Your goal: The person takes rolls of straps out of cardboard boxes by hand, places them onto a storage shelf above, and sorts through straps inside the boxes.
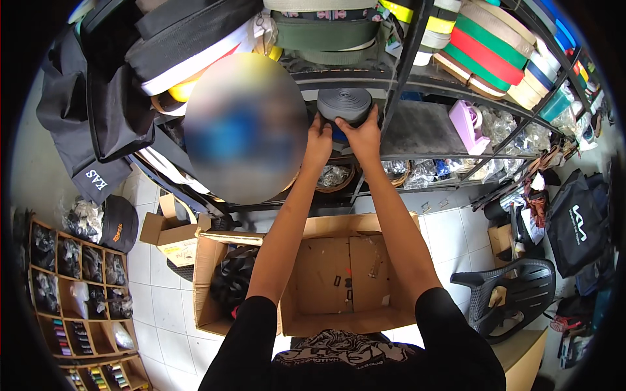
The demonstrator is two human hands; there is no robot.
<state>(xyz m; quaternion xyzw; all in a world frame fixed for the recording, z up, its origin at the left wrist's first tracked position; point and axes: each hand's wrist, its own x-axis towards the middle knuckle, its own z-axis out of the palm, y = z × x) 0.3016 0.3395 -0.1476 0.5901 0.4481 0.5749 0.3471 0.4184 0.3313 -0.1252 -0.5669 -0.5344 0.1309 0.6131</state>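
Note:
Both my arms reach forward to a shelf in the rack. Between my hands is a thick roll of grey webbing (345,104), its coiled flat side facing up. My left hand (318,140) grips the roll's near left side, and my right hand (362,135) closes round its near right side with the thumb at the front. Something blue shows just beneath the roll, between my hands; what it is I cannot make out. Whether the roll rests on the shelf or is lifted is unclear.
A black metal rack (391,91) carries stacked webbing rolls (482,55) above. A lilac tape dispenser (469,127) sits to the right. Below my arms stands an open cardboard box (319,280) with small black pieces inside. A black plastic chair (512,296) is at right, a wooden cubby shelf (85,287) at left.

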